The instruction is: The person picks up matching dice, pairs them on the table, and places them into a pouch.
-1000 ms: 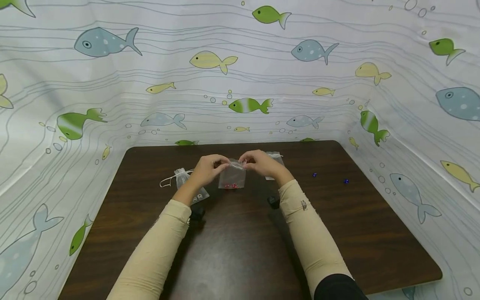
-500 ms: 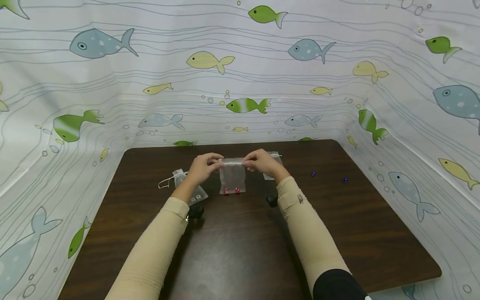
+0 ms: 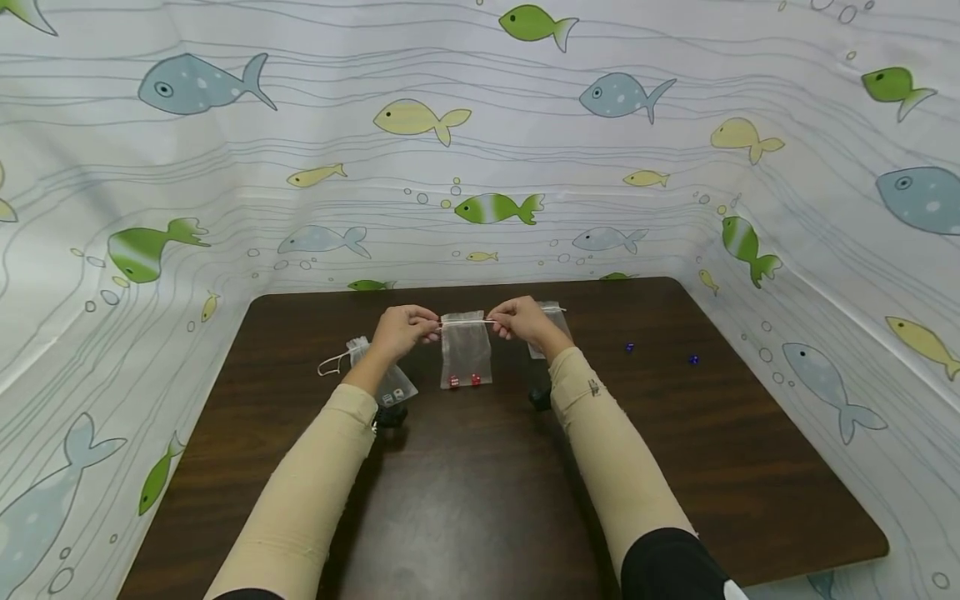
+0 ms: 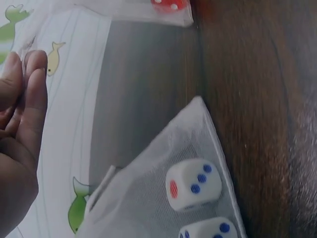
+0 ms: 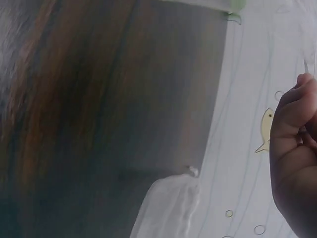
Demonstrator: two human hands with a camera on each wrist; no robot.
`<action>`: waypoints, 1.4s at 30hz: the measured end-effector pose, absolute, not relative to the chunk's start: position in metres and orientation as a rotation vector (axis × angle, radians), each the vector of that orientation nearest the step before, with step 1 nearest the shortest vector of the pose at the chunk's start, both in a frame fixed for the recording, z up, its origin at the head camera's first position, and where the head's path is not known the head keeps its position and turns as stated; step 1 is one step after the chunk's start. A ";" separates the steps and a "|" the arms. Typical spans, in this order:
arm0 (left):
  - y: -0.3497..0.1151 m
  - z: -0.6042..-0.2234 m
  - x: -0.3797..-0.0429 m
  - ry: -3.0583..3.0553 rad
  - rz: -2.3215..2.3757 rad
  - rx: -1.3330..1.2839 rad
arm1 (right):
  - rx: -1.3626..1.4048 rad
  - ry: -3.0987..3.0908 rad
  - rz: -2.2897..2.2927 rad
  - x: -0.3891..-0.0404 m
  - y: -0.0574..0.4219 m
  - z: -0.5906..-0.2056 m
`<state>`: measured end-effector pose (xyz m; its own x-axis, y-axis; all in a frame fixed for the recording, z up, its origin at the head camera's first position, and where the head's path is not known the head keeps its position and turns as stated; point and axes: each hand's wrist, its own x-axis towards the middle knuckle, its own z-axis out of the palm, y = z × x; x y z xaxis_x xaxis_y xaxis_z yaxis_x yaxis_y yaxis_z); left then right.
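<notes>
A sheer white drawstring bag [image 3: 466, 350] hangs between the two hands, with red dice [image 3: 476, 380] at its bottom corners. My left hand [image 3: 400, 333] pinches the drawstring at the bag's left side. On the other side my right hand [image 3: 525, 323] pinches the string's opposite end, and the cord [image 3: 465, 322] runs straight across the gathered neck. Below the left hand lies a second sheer bag [image 4: 143, 188], with white dice [image 4: 194, 184] showing through the mesh in the left wrist view.
Partly behind the right hand, a third sheer bag [image 3: 555, 317] lies on the dark wooden table [image 3: 480, 500]. Blue dice [image 3: 693, 359] sit apart to the right. A fish-print sheet [image 3: 480, 150] surrounds the table at the back and sides.
The hands have moved slightly apart, from the bag's rim to the ends of its drawstring. The cord is now stretched straight, and the bag hangs flatter with its top edge above the cord.
</notes>
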<state>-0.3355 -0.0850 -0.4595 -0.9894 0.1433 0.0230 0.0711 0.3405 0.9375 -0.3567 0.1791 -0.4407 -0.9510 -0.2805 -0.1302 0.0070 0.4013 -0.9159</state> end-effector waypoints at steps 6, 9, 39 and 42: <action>-0.096 -0.465 -0.334 2.606 1.695 0.092 | -0.145 2.393 -1.582 -0.365 0.190 -0.451; -0.099 -0.470 -0.335 2.629 1.678 0.076 | -0.056 2.360 -1.626 -0.367 0.199 -0.457; -0.087 -0.469 -0.333 2.894 1.421 0.348 | -0.134 2.380 -1.584 -0.366 0.207 -0.464; -0.081 -0.467 -0.334 2.894 1.405 0.393 | -0.099 2.398 -1.613 -0.367 0.215 -0.464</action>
